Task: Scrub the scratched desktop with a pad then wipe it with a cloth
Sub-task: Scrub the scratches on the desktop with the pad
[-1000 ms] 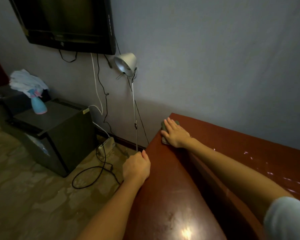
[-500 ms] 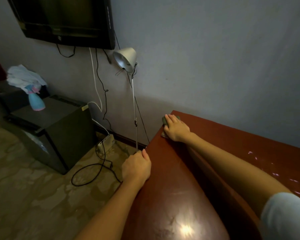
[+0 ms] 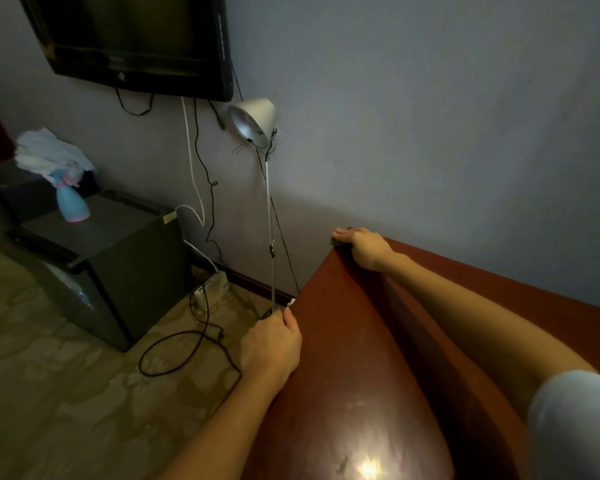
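Observation:
The reddish-brown desktop (image 3: 347, 358) runs from the bottom centre to the far wall and shows faint scuffs and a light glare near me. My right hand (image 3: 362, 249) is stretched to the desk's far left corner and holds a dark grey scrubbing pad (image 3: 336, 241) against the surface; only the pad's left end shows under my thumb. My left hand (image 3: 271, 344) grips the desk's left edge with the thumb on top and the fingers hidden below the edge. A white cloth (image 3: 51, 150) lies bunched on dark furniture at the far left.
A blue and pink spray bottle (image 3: 71, 204) stands on a black cabinet (image 3: 118, 258) left of the desk. A floor lamp (image 3: 255, 121) on a thin pole stands by the desk's corner. Cables and a power strip (image 3: 210, 287) lie on the floor. A TV (image 3: 136, 39) hangs on the wall.
My right hand has slid the pad farther away, up to the desk's far corner, and its fingers have curled. My left hand has stayed on the desk's edge.

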Available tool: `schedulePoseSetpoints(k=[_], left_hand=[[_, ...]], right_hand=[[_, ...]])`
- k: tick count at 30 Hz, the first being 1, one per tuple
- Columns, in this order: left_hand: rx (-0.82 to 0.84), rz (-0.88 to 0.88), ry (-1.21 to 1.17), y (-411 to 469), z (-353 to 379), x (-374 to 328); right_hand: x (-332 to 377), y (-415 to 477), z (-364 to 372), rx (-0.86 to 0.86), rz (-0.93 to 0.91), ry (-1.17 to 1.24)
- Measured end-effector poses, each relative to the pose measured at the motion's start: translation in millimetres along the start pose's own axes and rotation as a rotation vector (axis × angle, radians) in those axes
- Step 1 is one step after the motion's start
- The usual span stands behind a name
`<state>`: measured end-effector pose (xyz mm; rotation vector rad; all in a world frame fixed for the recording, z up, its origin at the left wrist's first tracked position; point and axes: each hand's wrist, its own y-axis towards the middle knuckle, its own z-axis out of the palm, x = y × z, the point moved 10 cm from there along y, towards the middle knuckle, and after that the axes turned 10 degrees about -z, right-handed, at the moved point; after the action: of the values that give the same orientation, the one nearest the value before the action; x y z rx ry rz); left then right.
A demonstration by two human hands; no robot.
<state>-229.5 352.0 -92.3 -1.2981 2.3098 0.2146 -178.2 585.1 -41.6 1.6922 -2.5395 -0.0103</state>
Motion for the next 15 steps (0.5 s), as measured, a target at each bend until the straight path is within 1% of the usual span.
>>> schedulePoseSetpoints(k=[2, 5, 7, 10, 12, 15], left_hand=[[-0.005, 0.000, 0.003, 0.5, 0.4, 0.9], [-0.010, -0.005, -0.004, 1.6, 1.4, 2.0], [-0.012, -0.008, -0.001, 2.2, 2.1, 2.5], [-0.019, -0.017, 0.014, 1.6, 1.1, 2.6], [-0.020, -0.021, 0.019, 1.2, 0.1, 2.8], [-0.017, -0.016, 0.025, 0.4, -1.1, 2.7]], right_hand=[[-4.5, -6.8, 0.5, 0.007, 0.011, -0.006], [14.0, -29.7, 4.4, -0.039, -0.081, -0.122], [22.0, -43.6, 10.8, -0.031, -0.134, -0.104], [20.7, -38.6, 6.3, -0.003, -0.190, -0.045], [8.3, -24.9, 1.8, 0.028, -0.156, -0.072], [-26.8, -18.6, -6.0, 0.083, 0.046, -0.114]])
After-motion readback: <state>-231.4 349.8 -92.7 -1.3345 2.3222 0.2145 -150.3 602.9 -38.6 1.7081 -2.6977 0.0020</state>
